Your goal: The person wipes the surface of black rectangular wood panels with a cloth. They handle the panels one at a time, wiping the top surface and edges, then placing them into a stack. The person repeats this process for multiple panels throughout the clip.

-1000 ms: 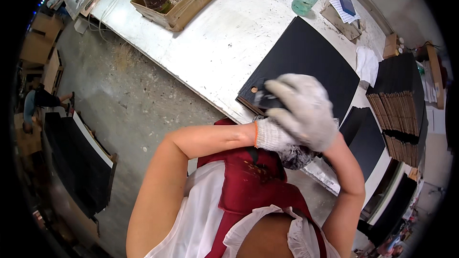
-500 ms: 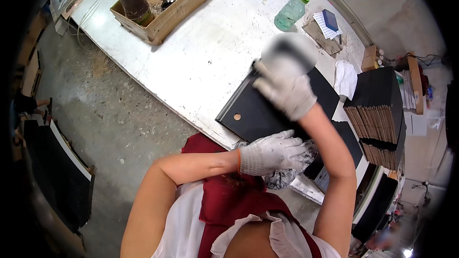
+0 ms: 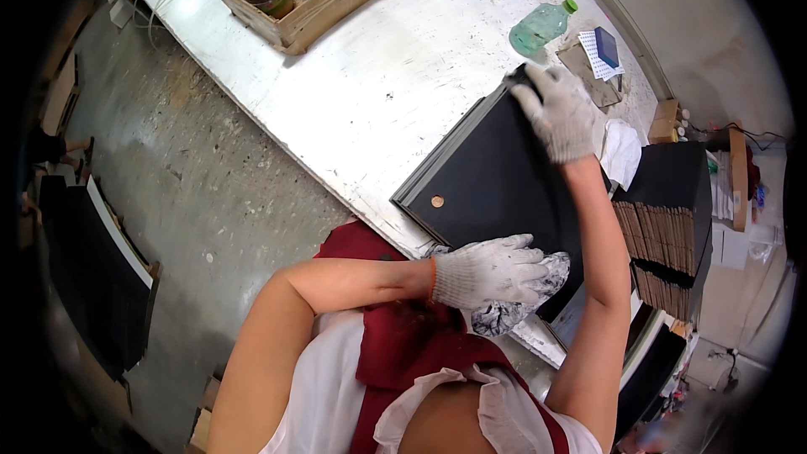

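One second earlier the hands overlapped at the near side; now they are apart. The right hand (image 3: pixel 559 109) is at the far corner of the black board stack (image 3: pixel 504 168), fingers bent; whether it grips anything cannot be told. The left hand (image 3: pixel 487 273) lies open, fingers extended, over one crumpled bundle (image 3: pixel 496 319). The stack sits at the worktop (image 3: pixel 336 101) edge, its exposed left side running near-left to far-right; its long axis cannot be confirmed. Count: one round tan spot (image 3: pixel 437 201), one green-capped bottle (image 3: pixel 540 29), one open carton (image 3: pixel 345 8).
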